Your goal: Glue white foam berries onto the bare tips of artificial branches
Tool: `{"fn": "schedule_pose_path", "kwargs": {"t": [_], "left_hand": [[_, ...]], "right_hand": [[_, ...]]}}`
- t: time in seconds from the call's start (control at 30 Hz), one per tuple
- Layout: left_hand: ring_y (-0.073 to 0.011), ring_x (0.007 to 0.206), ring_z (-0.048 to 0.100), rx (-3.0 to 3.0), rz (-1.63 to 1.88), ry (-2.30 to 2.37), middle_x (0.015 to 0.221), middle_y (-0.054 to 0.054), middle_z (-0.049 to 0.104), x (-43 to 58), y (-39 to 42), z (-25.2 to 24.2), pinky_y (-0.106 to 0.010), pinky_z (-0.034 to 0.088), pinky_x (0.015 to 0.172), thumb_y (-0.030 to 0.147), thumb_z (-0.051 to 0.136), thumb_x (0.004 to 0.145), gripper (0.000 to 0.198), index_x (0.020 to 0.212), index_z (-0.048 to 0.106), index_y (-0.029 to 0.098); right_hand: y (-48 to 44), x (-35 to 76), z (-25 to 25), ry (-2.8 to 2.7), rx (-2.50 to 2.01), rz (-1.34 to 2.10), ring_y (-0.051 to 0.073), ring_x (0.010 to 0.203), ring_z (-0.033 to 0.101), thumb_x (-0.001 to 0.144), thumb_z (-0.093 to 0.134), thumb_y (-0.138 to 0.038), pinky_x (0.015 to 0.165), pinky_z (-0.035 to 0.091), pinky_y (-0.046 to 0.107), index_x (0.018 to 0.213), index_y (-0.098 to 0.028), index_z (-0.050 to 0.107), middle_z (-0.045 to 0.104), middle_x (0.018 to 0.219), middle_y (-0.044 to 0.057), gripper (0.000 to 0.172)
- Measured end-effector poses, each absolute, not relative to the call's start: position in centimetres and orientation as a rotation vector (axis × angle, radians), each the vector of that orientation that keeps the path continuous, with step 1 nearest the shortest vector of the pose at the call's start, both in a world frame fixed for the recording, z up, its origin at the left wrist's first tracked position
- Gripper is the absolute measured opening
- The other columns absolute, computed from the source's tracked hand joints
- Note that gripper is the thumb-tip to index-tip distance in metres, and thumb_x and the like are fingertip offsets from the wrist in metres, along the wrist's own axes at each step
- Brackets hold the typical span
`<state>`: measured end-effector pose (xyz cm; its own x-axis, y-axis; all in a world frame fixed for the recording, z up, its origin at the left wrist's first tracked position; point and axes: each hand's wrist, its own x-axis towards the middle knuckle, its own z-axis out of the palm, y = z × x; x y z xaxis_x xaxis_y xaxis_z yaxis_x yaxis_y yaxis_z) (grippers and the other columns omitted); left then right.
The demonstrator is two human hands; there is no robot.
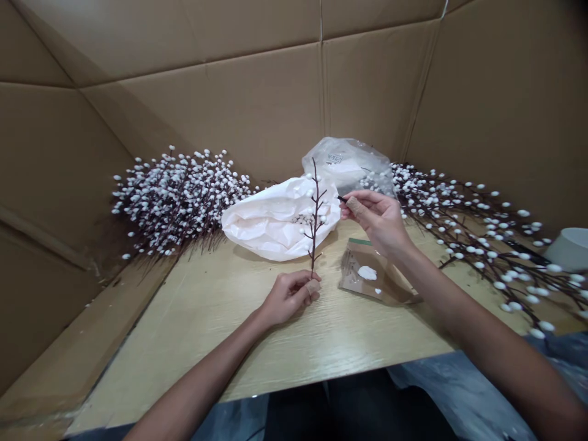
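Observation:
My left hand (294, 294) is closed round the lower end of an artificial berry branch (315, 214), held upright. Its brown stem carries a few white berries, and several twigs end bare. To the right of the branch, my right hand (376, 217) pinches a thin dark piece (342, 198) whose kind I cannot make out; its tip points toward the branch. Tape wraps a finger on each hand. Behind the branch lies an open white plastic bag (261, 223) with small white berries inside. Below my right hand sits a brown card (353, 282) bearing a white blob (367, 272), perhaps glue.
A dense pile of white-berry branches (179, 202) lies at the left. More berry branches (482, 245) spread along the right, partly in a clear plastic bag (344, 160). A pale round container (569, 248) stands far right. Cardboard walls (257, 104) enclose the wooden table (193, 331).

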<state>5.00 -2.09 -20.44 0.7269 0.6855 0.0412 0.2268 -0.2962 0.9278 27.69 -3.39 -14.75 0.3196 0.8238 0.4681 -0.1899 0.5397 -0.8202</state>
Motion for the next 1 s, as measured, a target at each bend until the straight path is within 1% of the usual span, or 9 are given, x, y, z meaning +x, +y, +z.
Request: {"fn": "schedule_pose_path", "kwargs": {"t": [0.1,0.2,0.33,0.5,0.87,1.0], "left_hand": [[-0.0091,0.055,0.051,1.87,0.515,0.705,0.068,-0.003,0.06,4.99,-2.21,-20.26,-0.02,0.041,0.052,0.038,0.053,0.088,0.029,0.093,0.061,0.011],[-0.0089,0.055,0.051,1.878,0.492,0.7,0.068,-0.002,0.06,4.98,-2.32,-20.09,-0.02,0.041,0.052,0.037,0.053,0.088,0.028,0.091,0.061,0.011],[-0.0087,0.056,0.051,1.899,0.45,0.68,0.069,-0.001,0.059,4.89,-2.29,-20.13,-0.019,0.041,0.053,0.037,0.052,0.089,0.028,0.091,0.062,0.011],[-0.0085,0.057,0.051,1.913,0.428,0.669,0.07,-0.002,0.06,4.8,-2.18,-20.28,-0.019,0.041,0.054,0.037,0.051,0.089,0.028,0.091,0.062,0.011],[-0.0094,0.057,0.051,1.89,0.422,0.678,0.07,-0.002,0.059,4.79,-2.17,-20.32,-0.02,0.041,0.052,0.04,0.052,0.089,0.03,0.094,0.062,0.012],[-0.0094,0.056,0.051,1.888,0.442,0.678,0.07,-0.002,0.06,4.76,-2.14,-20.38,-0.02,0.042,0.052,0.039,0.052,0.088,0.029,0.095,0.062,0.012]], "right_hand": [[-3.35,27.78,-14.63,-1.027,-0.767,0.681,0.012,0.065,0.063,0.07,0.077,-0.039,0.07,0.055,0.03,0.083,-0.019,0.069,0.068,0.074,0.001,0.025],[-3.34,27.84,-14.41,-0.999,-0.79,0.624,0.012,0.065,0.061,0.069,0.076,-0.041,0.067,0.054,0.03,0.082,-0.02,0.067,0.067,0.075,0.001,0.027],[-3.41,27.86,-14.08,-0.979,-0.786,0.62,0.01,0.061,0.059,0.068,0.077,-0.04,0.061,0.053,0.027,0.081,-0.019,0.067,0.067,0.075,0.001,0.026],[-3.3,27.89,-14.18,-0.988,-0.786,0.641,0.009,0.057,0.057,0.067,0.078,-0.038,0.057,0.051,0.026,0.078,-0.018,0.068,0.068,0.072,0.001,0.024],[-2.98,28.06,-14.59,-0.968,-0.824,0.702,0.009,0.057,0.057,0.065,0.078,-0.04,0.059,0.051,0.026,0.077,-0.019,0.067,0.068,0.072,0.001,0.027],[-2.89,28.16,-14.64,-0.963,-0.848,0.702,0.01,0.058,0.057,0.063,0.078,-0.043,0.06,0.051,0.027,0.078,-0.019,0.066,0.067,0.073,0.001,0.031]]}}
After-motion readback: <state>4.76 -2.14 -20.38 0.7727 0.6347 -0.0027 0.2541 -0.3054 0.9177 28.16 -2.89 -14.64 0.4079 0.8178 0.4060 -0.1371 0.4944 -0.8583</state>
